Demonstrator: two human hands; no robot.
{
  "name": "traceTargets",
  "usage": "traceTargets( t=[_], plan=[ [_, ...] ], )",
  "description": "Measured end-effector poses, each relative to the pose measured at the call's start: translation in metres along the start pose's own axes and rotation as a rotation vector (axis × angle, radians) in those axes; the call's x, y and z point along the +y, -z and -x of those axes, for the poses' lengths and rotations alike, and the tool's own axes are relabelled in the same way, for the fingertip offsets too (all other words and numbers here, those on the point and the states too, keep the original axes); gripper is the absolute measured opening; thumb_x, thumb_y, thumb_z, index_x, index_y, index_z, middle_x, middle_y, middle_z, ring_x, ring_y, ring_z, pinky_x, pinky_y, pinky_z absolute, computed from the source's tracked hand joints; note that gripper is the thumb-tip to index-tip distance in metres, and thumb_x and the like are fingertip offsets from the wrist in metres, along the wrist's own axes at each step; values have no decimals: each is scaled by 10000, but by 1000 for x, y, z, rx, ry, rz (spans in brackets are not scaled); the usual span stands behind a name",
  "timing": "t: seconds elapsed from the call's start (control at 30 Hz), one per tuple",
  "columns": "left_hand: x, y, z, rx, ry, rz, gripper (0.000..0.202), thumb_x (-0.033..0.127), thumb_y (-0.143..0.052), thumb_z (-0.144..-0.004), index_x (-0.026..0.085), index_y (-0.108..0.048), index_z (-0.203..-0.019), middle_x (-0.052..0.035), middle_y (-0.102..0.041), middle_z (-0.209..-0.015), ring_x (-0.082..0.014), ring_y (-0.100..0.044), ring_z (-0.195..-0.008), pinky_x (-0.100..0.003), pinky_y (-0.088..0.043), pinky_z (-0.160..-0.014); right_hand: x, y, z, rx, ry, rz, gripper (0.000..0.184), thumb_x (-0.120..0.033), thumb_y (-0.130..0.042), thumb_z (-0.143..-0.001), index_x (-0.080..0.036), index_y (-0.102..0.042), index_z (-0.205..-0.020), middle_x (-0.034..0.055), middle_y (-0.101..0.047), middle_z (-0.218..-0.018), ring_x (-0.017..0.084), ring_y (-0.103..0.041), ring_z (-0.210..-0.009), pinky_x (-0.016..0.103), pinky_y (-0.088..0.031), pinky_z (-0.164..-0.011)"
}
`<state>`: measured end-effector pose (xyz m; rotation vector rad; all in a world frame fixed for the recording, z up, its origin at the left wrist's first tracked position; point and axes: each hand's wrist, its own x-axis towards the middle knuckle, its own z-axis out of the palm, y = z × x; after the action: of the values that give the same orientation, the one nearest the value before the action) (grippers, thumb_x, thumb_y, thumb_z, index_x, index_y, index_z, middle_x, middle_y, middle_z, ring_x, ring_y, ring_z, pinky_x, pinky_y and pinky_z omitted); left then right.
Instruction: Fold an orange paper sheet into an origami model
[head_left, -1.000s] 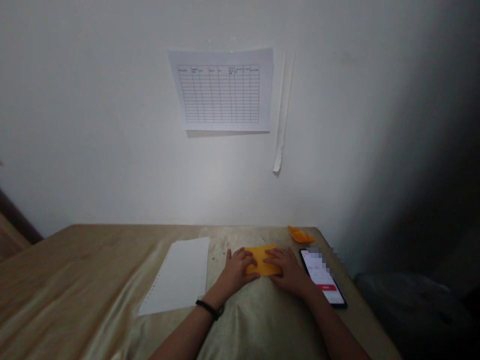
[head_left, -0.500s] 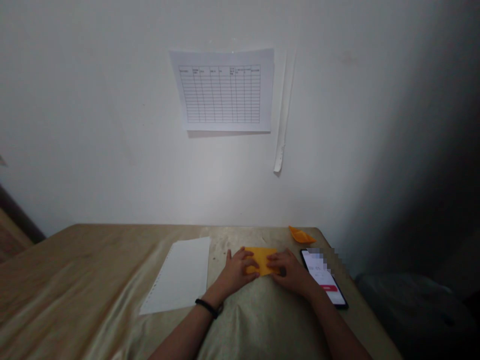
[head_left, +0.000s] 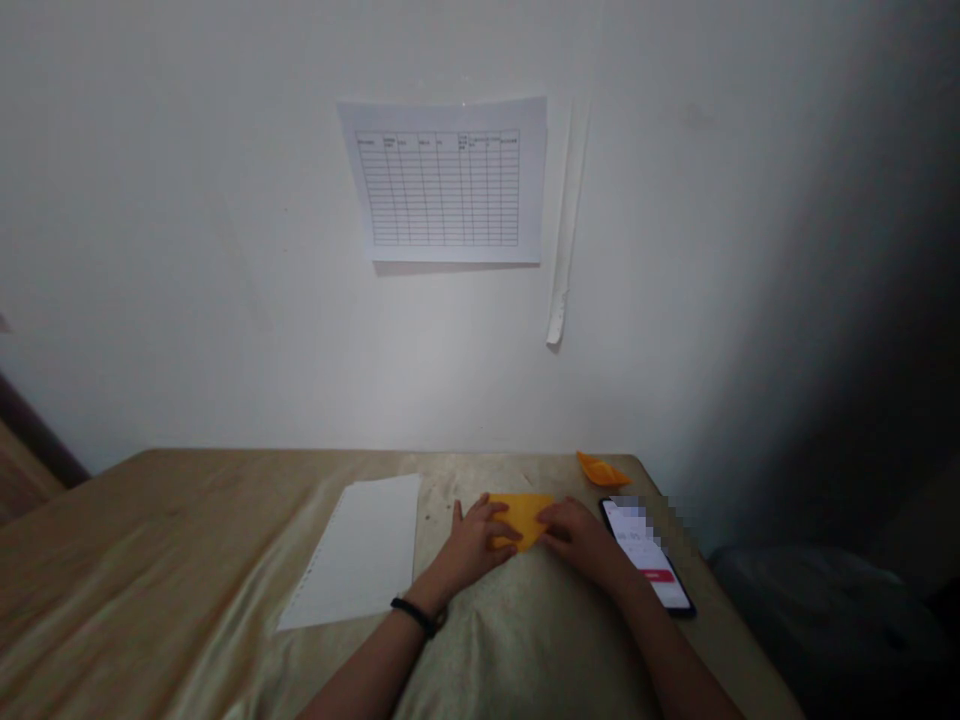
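Note:
A folded sheet of yellow-orange paper (head_left: 522,508) lies on the cloth-covered table in front of me. Across its left part rests my left hand (head_left: 480,535), fingers spread and lying flat, a black band round the wrist. My right hand (head_left: 579,532) is closed at the paper's right side, thumb and fingertips pinching its edge. The fingers cover the lower right corner, so the fold there is partly hidden. Beyond my right hand sits a small orange folded paper boat (head_left: 603,470).
White punched paper sheets (head_left: 360,555) lie left of my hands. A phone (head_left: 651,560) with a lit screen is beside my right forearm. The beige tablecloth (head_left: 187,560) is wrinkled. A printed table sheet (head_left: 450,185) hangs on the wall behind, next to a loose paper strip (head_left: 564,240).
My right fingers have drawn together from lying on the paper to a pinch at its right edge. The paper's lower right side now slants inward. My left hand stays in place.

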<state>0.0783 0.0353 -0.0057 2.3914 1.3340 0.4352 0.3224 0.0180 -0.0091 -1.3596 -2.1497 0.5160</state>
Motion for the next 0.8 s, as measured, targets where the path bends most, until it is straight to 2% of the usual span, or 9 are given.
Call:
traceTargets(
  t=[0.1, 0.23, 0.47, 0.6, 0.7, 0.8],
  plan=[
    [1, 3, 1, -5, 4, 10, 226, 356, -722, -844, 382, -749, -1067, -41, -538, -1449, -371, -296, -1456, -754, -11, -1105, 4, 2, -2, 17, -73, 1, 388, -380, -659, -860, -207, -670, -1207, 87, -690, -1244, 249, -589, -1218, 476, -247, -1201],
    [2, 6, 1, -28, 11, 30, 194, 367, -721, -843, 378, -761, -1033, -33, -542, -1453, -366, -292, -1460, -747, 5, -1110, 4, 9, -2, -32, -55, -35, 231, -335, -567, -912, -241, -728, -1048, 37, -744, -1114, 220, -650, -1103, 485, -205, -1211],
    [-3, 1, 0, -7, -10, 67, 133, 376, -711, -846, 342, -765, -963, -31, -582, -1399, -360, -325, -1440, -742, 5, -1112, -5, 14, 1, -34, -36, -79, 225, -307, -536, -910, -256, -748, -969, 6, -765, -1005, 200, -683, -996, 478, -167, -1224],
    [-4, 1, 0, -17, -44, 75, 251, 374, -737, -821, 340, -721, -1070, -49, -598, -1362, -361, -337, -1429, -755, -6, -1101, -7, 13, 1, -43, -18, -96, 209, -268, -542, -896, -253, -749, -924, -5, -766, -945, 181, -691, -933, 458, -171, -1226],
    [-4, 3, 1, -35, -51, 51, 320, 383, -762, -802, 365, -698, -1115, -42, -578, -1384, -363, -333, -1429, -762, 3, -1093, -3, 11, 4, -32, -35, -118, 220, -176, -568, -831, -254, -742, -942, 1, -756, -1009, 189, -668, -1023, 463, -191, -1220],
    [-2, 5, 1, -39, -59, 37, 417, 435, -824, -733, 378, -688, -1123, -32, -572, -1390, -373, -329, -1428, -766, 18, -1087, 3, 11, 8, -18, -46, -147, 329, -125, -632, -733, -250, -729, -1022, 23, -725, -1132, 213, -615, -1145, 448, -267, -1193]
  ],
)
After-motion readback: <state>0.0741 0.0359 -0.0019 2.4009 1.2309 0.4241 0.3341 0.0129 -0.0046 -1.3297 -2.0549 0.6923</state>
